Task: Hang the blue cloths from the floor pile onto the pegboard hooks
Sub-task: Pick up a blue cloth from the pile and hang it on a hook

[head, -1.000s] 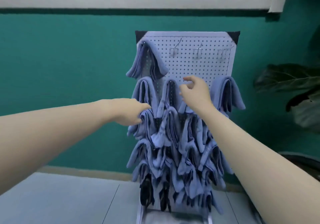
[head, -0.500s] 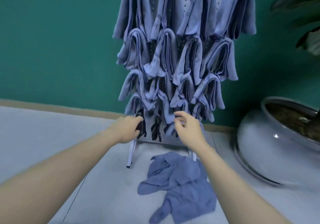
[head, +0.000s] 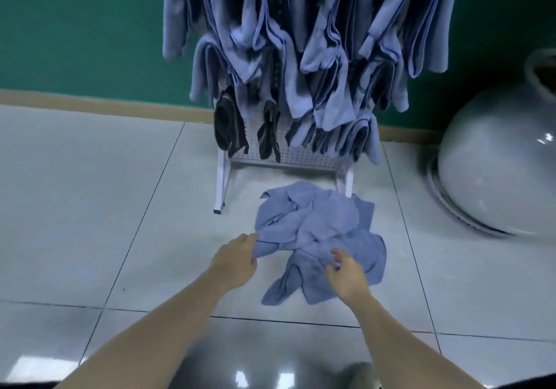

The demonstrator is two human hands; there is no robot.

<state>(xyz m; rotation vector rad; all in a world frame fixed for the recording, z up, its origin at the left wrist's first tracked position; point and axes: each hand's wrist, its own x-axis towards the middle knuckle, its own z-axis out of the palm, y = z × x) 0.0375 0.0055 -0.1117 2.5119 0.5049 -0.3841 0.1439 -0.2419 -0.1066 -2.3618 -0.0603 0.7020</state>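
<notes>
A loose pile of blue cloths [head: 325, 226] lies on the tiled floor in front of the white pegboard stand [head: 301, 157]. My left hand [head: 236, 260] grips the pile's left edge between thumb and fingers. My right hand [head: 346, 274] reaches onto the near right part of the pile, and its curled fingers pinch a fold. Several blue cloths [head: 325, 42] hang in crowded rows on the pegboard and hide its hooks. The top of the board is out of view.
Two dark cloths [head: 230, 123] hang at the board's lower left. The stand's white legs [head: 221, 187] rest on the tiles just behind the pile. A large round grey pot [head: 496, 166] stands at the right. A green wall with a tan skirting runs behind.
The view has dropped from the upper pegboard to the floor. Both hands have come down from the hanging cloths and now take hold of the pile.
</notes>
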